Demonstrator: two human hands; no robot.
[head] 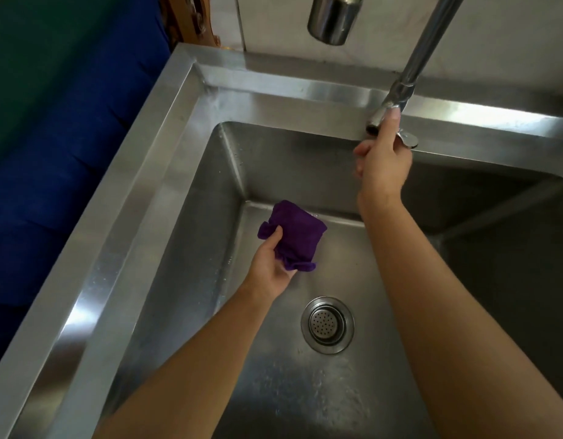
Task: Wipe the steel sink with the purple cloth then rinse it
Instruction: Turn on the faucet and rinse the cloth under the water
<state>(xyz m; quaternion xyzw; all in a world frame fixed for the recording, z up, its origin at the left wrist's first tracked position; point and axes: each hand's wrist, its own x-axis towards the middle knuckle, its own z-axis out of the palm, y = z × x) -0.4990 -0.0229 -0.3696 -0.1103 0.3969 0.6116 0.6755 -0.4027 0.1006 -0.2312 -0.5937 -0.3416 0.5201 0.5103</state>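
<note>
Now the left hand (274, 264) grips the bunched purple cloth (294, 234) low over the steel sink (210, 191) basin, while the right hand (383, 160) closes on the chrome faucet spout (403, 83). Probably rinsing comes next: swing the spout over the cloth, keeping the flow gentle to avoid splashing.

There are no words, numbers, labels or signs to read anywhere here.
</note>
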